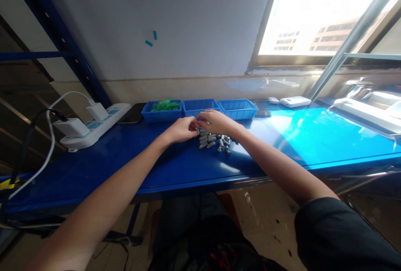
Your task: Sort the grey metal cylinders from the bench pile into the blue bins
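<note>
Over the blue tabletop, my left hand (184, 130) and my right hand (216, 121) meet at the fingertips. The left fingers are closed, with a glint of a small metal part (197, 129) at their tips. My right hand is bent in a pinch just beyond it, and whatever it grips is hidden by the fingers. Just below the hands lie several short silver metal cylinders (203, 140), roughly in rows. Beside them on the right is a loose group of small metal pieces (226, 144) that look like bolts. My right hand covers part of the pile.
Along the wall stand a blue bin (161, 115) with green pieces, a middle blue bin (200, 103) and a right blue bin (239, 112). A white power strip (94, 131) with plugged-in chargers and a dark phone-like slab (131, 114) lie left. White devices (295, 102) sit right.
</note>
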{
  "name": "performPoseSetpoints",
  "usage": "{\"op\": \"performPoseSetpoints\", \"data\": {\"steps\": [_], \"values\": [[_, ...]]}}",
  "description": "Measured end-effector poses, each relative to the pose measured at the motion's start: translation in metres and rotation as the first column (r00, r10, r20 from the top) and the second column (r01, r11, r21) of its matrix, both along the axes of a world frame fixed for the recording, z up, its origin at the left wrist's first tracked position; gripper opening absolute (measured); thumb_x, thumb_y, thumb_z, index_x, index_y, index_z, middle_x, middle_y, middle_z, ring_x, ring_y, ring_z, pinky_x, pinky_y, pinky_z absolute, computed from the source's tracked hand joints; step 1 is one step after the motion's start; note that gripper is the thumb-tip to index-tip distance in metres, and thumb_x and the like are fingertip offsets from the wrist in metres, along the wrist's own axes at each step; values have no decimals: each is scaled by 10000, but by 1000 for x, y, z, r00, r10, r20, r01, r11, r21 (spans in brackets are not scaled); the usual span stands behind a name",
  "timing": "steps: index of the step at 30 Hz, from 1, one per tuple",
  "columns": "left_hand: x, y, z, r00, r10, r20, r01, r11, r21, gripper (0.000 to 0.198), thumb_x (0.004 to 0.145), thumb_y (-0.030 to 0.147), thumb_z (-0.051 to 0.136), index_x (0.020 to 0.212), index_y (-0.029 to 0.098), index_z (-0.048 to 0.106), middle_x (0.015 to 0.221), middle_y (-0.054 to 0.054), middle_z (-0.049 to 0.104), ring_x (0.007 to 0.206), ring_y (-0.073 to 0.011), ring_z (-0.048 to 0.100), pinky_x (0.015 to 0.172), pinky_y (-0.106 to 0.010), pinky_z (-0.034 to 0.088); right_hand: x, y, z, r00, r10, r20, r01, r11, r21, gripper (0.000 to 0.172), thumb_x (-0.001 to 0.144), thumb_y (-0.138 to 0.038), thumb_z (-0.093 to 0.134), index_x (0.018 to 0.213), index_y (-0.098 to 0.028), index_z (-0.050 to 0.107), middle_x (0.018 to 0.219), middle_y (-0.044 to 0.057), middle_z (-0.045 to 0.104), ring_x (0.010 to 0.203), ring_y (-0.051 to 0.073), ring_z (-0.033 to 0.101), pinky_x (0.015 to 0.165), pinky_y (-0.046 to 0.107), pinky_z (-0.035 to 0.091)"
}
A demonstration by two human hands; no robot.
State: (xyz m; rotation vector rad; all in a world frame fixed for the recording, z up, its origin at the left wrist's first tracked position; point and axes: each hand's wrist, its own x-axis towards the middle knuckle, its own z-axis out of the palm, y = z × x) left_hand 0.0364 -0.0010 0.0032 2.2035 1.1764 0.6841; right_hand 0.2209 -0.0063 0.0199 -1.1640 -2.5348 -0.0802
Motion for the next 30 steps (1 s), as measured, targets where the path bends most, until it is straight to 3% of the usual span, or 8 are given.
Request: {"op": "performPoseSetpoints", "data": {"steps": [2,7,12,16,19,22,25,30], "values": [[-3,2,2,976,60,211,-51,998,-47,337,634,399,730,820,163,577,765,-38,673,739,-193,631,697,-299,481,0,-1,2,995,11,-95,-9,1000,24,281,950,-252,412,1090,-158,636,977,86,685,959,199,606,814,279,407],[-13,2,20,785,161,598,-86,984,-153,435,652,481,762,841,166,530,797,-37,673,730,-151,622,687,-276,459,-3,-11,8,964,52,-260,2,980,201,328,923,-385,513,1153,-164,595,966,76,660,915,197,583,828,288,407],[-10,-11,31,733,105,671,6,987,-162,468,615,470,799,838,176,511,790,-2,646,728,-135,613,682,-264,444,-7,-19,10,953,37,-300,57,953,297,289,952,-378,455,1095,-173,599,996,96,647,915,203,577,829,299,408],[-4,-17,31,747,78,661,43,985,-165,505,642,538,768,879,181,501,824,-14,647,755,-145,621,700,-270,448,-9,-24,14,955,43,-294,58,943,328,222,938,-313,445,1013,-181,608,932,84,646,883,195,582,811,297,413],[-3,-18,29,850,32,526,64,984,-163,542,721,639,654,977,177,533,903,-53,664,798,-171,629,709,-287,459,-7,-29,20,941,-6,-339,141,916,375,222,924,-309,438,986,-184,610,878,79,636,859,200,582,821,326,415],[-2,-23,27,992,-46,117,53,997,-59,556,685,676,647,934,180,602,913,-68,673,821,-213,621,692,-296,449,1,-30,29,890,-83,-448,289,864,413,303,953,-320,355,1104,-201,589,854,65,616,854,206,585,838,376,418],[3,-33,25,954,-58,-293,90,991,96,483,624,653,691,810,210,647,888,-59,687,804,-239,609,648,-285,407,12,-18,31,837,-190,-513,431,807,404,375,975,-327,286,1224,-211,541,848,62,613,891,225,588,865,425,406],[8,-41,27,852,-83,-517,132,990,58,333,695,538,650,841,241,687,876,-35,713,737,-213,615,580,-261,356,22,11,15,880,-442,-177,473,853,221,302,917,-348,461,1065,-139,621,855,115,679,944,293,592,899,472,362]]}}
